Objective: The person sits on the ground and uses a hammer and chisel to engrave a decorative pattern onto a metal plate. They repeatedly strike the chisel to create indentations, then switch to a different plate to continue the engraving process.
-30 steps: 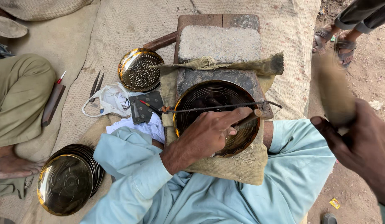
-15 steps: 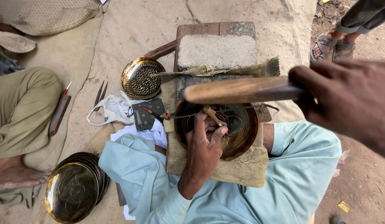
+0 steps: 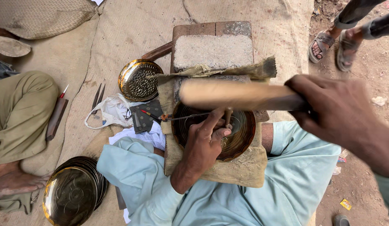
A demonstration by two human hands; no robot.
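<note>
Wooden mallet [image 3: 240, 95] in raised right hand [image 3: 334, 111], left hand [image 3: 205, 144] on chisel [image 3: 228, 117].

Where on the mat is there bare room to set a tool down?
Bare mat lies between the woven cushion and the stone block. Crowded: around the brass plate under the left hand, the patterned dish, and the plate stack.

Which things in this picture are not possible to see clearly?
- Head view: wooden mallet in the right hand is motion-blurred.
- Punch tip is hidden by the left hand.
- Brass plate engraving is partly covered by that hand.
- Stack of plates is cut by the bottom edge.
</note>
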